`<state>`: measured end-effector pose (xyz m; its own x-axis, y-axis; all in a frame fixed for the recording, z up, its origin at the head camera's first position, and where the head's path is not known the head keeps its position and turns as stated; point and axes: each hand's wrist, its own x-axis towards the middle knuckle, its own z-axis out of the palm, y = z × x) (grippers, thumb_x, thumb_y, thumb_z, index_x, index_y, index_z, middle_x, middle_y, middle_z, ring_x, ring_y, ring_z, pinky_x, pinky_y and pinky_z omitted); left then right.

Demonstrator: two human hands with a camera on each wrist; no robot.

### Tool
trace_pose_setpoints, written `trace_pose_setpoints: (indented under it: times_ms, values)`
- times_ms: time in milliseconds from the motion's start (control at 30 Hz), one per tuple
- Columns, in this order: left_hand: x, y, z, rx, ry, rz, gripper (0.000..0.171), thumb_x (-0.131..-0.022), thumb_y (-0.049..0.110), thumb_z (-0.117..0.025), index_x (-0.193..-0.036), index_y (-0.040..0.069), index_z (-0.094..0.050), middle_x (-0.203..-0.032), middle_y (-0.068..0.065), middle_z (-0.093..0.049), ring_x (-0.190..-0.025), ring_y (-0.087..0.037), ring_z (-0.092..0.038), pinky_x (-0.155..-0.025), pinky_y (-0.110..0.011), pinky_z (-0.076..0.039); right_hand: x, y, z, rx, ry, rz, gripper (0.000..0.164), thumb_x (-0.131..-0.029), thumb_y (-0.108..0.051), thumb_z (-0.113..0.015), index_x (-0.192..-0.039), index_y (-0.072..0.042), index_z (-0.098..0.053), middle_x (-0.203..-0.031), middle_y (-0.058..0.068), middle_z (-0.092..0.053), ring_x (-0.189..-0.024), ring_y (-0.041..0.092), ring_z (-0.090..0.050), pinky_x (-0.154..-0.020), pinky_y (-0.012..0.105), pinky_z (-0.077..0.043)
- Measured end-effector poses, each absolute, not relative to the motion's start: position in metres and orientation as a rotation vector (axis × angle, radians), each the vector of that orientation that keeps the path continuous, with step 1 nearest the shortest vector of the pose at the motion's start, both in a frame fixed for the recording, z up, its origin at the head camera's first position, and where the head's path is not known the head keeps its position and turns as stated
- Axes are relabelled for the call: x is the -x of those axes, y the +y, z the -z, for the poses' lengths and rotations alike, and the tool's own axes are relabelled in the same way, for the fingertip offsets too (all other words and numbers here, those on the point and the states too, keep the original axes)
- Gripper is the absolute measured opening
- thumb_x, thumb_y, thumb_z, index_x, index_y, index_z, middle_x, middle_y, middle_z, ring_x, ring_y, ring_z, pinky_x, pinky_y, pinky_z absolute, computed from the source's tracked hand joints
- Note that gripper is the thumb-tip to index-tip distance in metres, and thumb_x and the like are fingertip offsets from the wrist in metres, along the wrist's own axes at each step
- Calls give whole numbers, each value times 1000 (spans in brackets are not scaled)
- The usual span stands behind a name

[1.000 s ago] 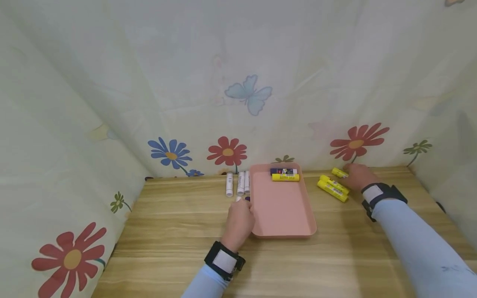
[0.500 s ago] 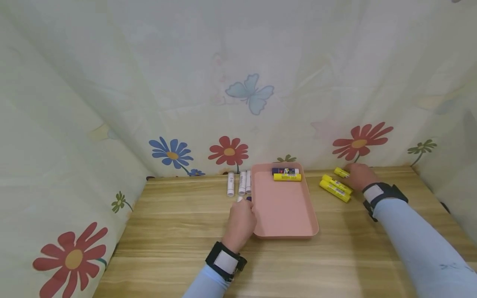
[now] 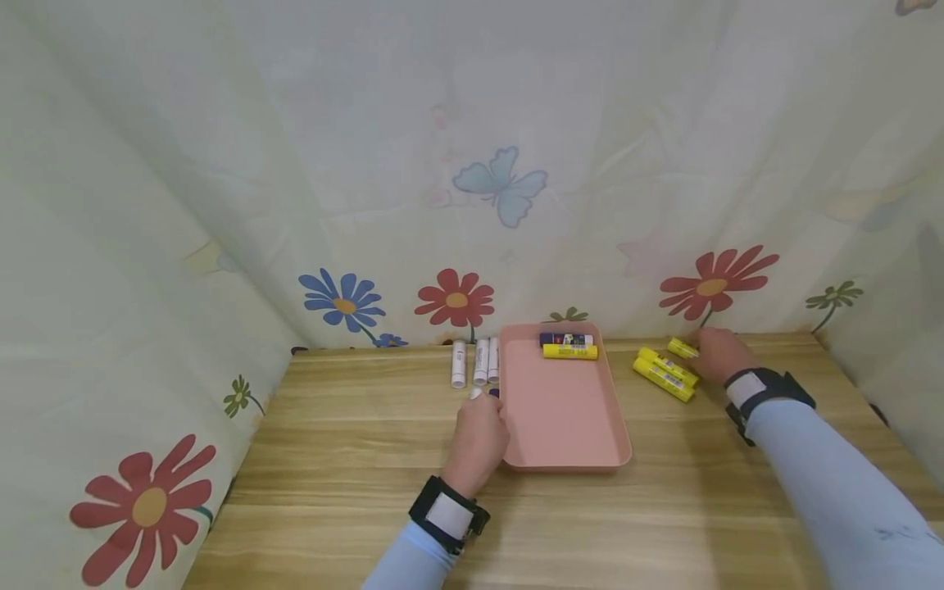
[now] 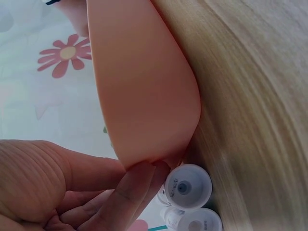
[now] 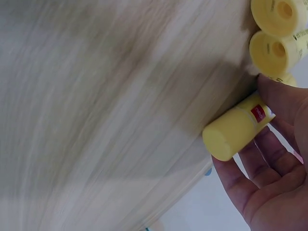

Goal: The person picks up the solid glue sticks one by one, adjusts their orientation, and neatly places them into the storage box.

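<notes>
My left hand (image 3: 478,438) pinches the rim of a pink tray (image 3: 568,418) at its left side; the left wrist view shows thumb and fingertips meeting on the tray wall (image 4: 144,96). Right beside those fingertips are the round ends of white glue sticks (image 4: 188,186). Over on the right, my right hand (image 3: 723,356) holds a yellow glue stick (image 5: 236,127) between thumb and fingers, low by the tabletop. Two more yellow glue sticks (image 3: 665,377) lie side by side next to it. Inside the tray, a dark blue glue stick (image 3: 565,339) and a yellow glue stick (image 3: 570,351) lie at the far end.
Several white glue sticks (image 3: 459,364) lie left of the tray; a small dark end (image 3: 494,394) shows by my left fingertips, mostly hidden. A flowered curtain (image 3: 369,205) hangs behind and beside the wooden table (image 3: 339,459).
The yellow glue stick under my right hand has shifted slightly to the right with the hand. The view drifts a little; the left hand stays at the tray's edge.
</notes>
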<state>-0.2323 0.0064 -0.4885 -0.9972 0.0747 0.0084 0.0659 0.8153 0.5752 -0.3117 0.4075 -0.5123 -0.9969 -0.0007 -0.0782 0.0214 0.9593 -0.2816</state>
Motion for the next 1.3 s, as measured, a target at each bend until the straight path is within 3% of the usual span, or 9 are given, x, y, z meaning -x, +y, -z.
trace_pose_setpoints:
  times_ms: [400,900,1300]
  values:
    - [233,6,486,-134,3025,-873,17,-84,-2,-59,-93,4,-72,-84,-11,-68,-58,-10,-55,-41,-19,-40,292,411,487,-8,3010,427,39,-80,-13,-69,-110,11,-60,-102,29,-63,-90,41,-58,-79,55,-46]
    - [233,5,490,-153,3041,-886,17,-82,-4,-58,-86,5,-72,-77,-8,-65,-60,-11,-55,-41,-21,-40,289,361,427,200,3127,444,35,-79,-12,-72,-111,2,-65,-99,20,-68,-86,31,-62,-82,52,-49]
    - [233,4,490,-155,3016,-930,16,-82,-4,-57,-82,4,-70,-71,-6,-62,-56,-11,-54,-40,-22,-40,298,312,422,217,3069,534,39,-82,-19,-71,-117,-4,-61,-109,16,-66,-96,30,-60,-86,51,-49]
